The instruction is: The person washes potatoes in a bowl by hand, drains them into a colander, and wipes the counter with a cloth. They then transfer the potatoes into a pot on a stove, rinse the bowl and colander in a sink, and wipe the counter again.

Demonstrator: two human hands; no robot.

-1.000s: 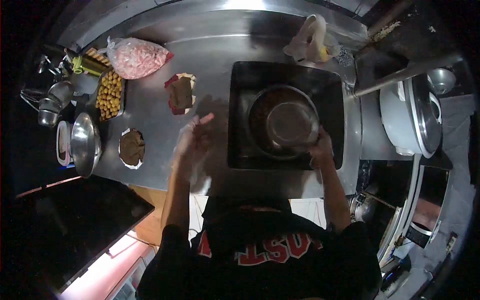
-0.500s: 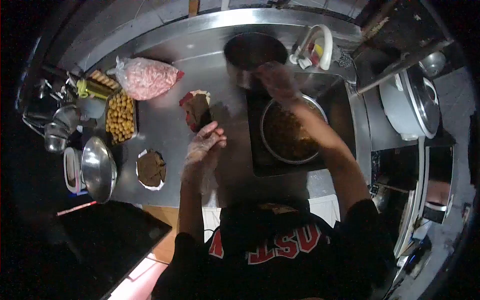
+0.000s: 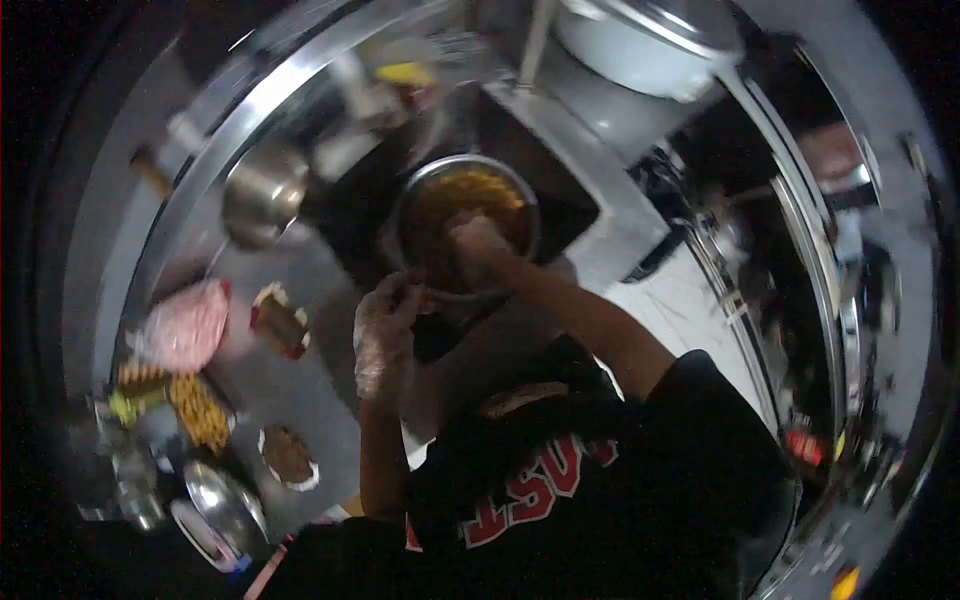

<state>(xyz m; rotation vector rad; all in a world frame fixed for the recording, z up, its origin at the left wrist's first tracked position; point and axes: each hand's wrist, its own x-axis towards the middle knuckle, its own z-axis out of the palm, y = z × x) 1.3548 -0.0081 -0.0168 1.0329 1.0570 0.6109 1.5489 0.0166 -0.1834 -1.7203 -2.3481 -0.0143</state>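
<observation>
A round metal pan (image 3: 530, 190) of brown-orange food stands on the dark square plate (image 3: 565, 205). My right hand (image 3: 478, 243) reaches down over the food inside the pan; its fingers are blurred, and what they touch cannot be made out. My left hand (image 3: 390, 308), in a clear thin glove, is just beside the pan's lower left edge. Its fingers are bent together, and anything between them is too blurred to tell. To the left lies a dark brown piece with red and white edges (image 3: 281, 320) on the steel counter (image 3: 320, 400).
An empty-looking steel pot (image 3: 262, 197) stands left of the dark plate. Farther left are a bag of pink food (image 3: 185, 325), a tray of yellow balls (image 3: 199, 412), a brown mass on white paper (image 3: 288, 457) and a steel bowl (image 3: 222, 500). A large white pot (image 3: 640, 50) is at the top.
The view has turned toward the pan. My right hand has moved from beside the steel pot down into the pan. My left hand is now close to the pan's edge.
</observation>
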